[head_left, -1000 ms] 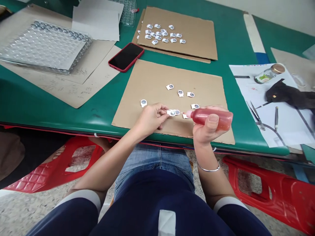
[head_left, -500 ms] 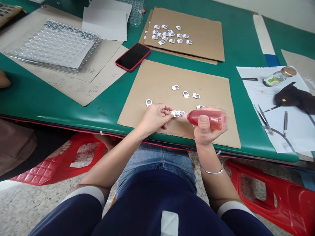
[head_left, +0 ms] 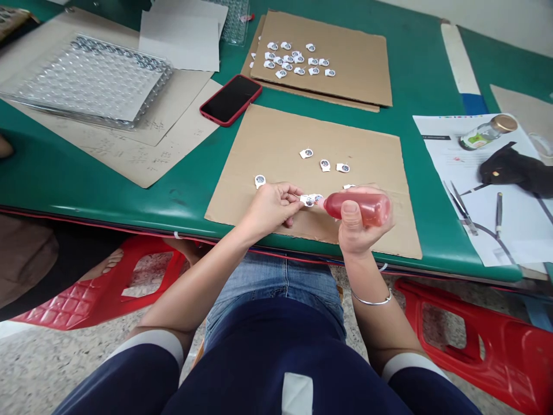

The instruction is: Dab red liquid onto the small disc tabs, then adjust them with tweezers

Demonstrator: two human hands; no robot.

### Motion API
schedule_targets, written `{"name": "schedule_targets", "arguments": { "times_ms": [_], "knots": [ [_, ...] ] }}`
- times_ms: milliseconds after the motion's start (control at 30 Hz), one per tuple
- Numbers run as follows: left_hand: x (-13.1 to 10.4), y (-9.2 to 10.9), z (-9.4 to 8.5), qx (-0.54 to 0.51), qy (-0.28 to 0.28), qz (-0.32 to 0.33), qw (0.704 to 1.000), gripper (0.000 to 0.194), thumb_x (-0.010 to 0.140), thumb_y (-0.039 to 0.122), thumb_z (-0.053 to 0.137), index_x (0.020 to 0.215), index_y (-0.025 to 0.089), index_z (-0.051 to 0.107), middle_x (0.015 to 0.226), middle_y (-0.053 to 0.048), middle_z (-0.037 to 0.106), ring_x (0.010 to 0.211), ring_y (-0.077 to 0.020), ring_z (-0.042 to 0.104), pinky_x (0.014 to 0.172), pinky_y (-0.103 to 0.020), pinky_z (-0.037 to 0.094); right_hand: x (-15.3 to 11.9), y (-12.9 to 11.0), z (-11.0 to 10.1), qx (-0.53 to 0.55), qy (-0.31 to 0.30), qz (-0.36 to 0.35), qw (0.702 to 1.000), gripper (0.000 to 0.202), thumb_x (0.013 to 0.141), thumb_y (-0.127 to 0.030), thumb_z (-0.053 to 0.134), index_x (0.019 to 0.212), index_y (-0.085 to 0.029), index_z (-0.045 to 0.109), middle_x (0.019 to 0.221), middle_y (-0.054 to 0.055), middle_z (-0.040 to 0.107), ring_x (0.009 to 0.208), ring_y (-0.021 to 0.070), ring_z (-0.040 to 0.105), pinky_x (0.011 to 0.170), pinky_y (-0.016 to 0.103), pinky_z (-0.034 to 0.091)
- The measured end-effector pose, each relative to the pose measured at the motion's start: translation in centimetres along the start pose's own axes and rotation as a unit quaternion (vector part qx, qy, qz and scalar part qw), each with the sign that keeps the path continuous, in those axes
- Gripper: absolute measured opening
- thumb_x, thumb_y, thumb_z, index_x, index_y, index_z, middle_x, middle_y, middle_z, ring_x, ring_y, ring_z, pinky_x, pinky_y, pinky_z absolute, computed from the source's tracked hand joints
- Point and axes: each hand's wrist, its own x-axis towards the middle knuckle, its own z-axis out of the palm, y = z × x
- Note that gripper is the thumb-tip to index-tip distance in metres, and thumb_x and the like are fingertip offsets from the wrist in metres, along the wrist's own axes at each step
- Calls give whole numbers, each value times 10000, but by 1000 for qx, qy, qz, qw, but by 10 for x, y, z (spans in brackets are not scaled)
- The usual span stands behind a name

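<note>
We're pinching a tag (head_left: 307,200) with our left hand (head_left: 273,206) by the bench (head_left: 173,199)'s near edge while our right hand (head_left: 358,235) is gripping the bottle (head_left: 371,207) kinda parallel to that edge, nozzle (head_left: 320,203) pointing left just beside the tag.

No text is legible, even handwriting (head_left: 138,155) on brown paper (head_left: 144,176).

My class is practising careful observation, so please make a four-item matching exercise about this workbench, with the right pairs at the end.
1. squeeze bottle
2. smartphone
3. glass jar
4. bangle

A. lying on its side on a printed sheet
B. thin and silver-coloured
C. gripped in the right hand
D. dark screen, red case

Pairs: 1-C, 2-D, 3-A, 4-B
</note>
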Motion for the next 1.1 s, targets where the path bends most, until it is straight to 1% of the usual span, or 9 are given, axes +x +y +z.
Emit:
{"name": "schedule_targets", "arguments": {
  "times_ms": [167, 433, 633, 733, 833, 900, 1000, 1100],
  "knots": [
    [0, 1, 0, -1, -1, 1, 1000, 153, 791, 163, 655, 920, 101, 602, 685, -9, 612, 389, -28, 512, 377, -143, 408, 0, 0, 0, -19, -13, -6, 1000, 242, 758, -443, 621, 850, -223, 582, 760, 7, 605, 719, 147, 604, 625, 357, 505],
    [-1, 0, 0, -2, -3, 1, 1000, 151, 791, 166, 656, 914, 102, 596, 657, 1, 601, 394, -30, 510, 381, -142, 408, 0, 2, 1, -8, 1, -19, 1000, 237, 750, -431, 636, 839, -217, 591, 743, 4, 601, 709, 140, 597, 630, 351, 503],
    [-1, -2, -1, -2, -8, 10, 1000, 137, 797, 146, 637, 921, 106, 596, 681, -4, 601, 397, -35, 513, 373, -147, 399, -2, 2, 0, -33, -6, -28, 999, 238, 767, -433, 614, 862, -219, 572, 769, 4, 607, 726, 139, 593, 643, 355, 515],
    [0, -3, -1, 0, -6, 11, 1000, 128, 798, 142, 632, 915, 109, 593, 688, -5, 603, 395, -34, 510, 368, -146, 394, -2, 2, 1, -23, 2, -29, 999, 231, 757, -414, 630, 859, -214, 578, 763, 4, 610, 723, 140, 593, 646, 355, 513],
    [-1, -4, -1, -1, -5, 18, 1000, 136, 794, 146, 635, 920, 114, 595, 739, -18, 623, 399, -30, 512, 366, -145, 393, -1, 2, 1, -14, 7, -29, 999, 222, 749, -405, 639, 848, -214, 582, 758, 4, 610, 723, 144, 597, 644, 354, 512],
    [-1, -4, -2, 0, -7, 23, 1000, 144, 791, 153, 642, 923, 115, 599, 734, -18, 626, 401, -30, 516, 368, -143, 391, -1, 2, 1, -19, 1, -28, 999, 221, 751, -408, 634, 852, -220, 580, 762, 6, 609, 727, 146, 598, 641, 354, 512],
    [-1, -5, -2, 1, -10, 21, 1000, 159, 786, 177, 661, 919, 112, 605, 672, -9, 616, 401, -33, 518, 375, -137, 391, -1, 1, -1, -43, -12, -25, 999, 226, 764, -430, 612, 866, -234, 563, 770, 5, 606, 735, 150, 600, 639, 358, 517],
    [-1, -5, -1, -4, -6, 21, 1000, 181, 777, 198, 678, 919, 113, 605, 709, -22, 639, 400, -29, 516, 375, -137, 397, -1, 2, -2, -63, -18, -22, 998, 236, 779, -453, 587, 877, -242, 544, 782, 7, 603, 744, 157, 609, 645, 371, 530]
  ]
}}
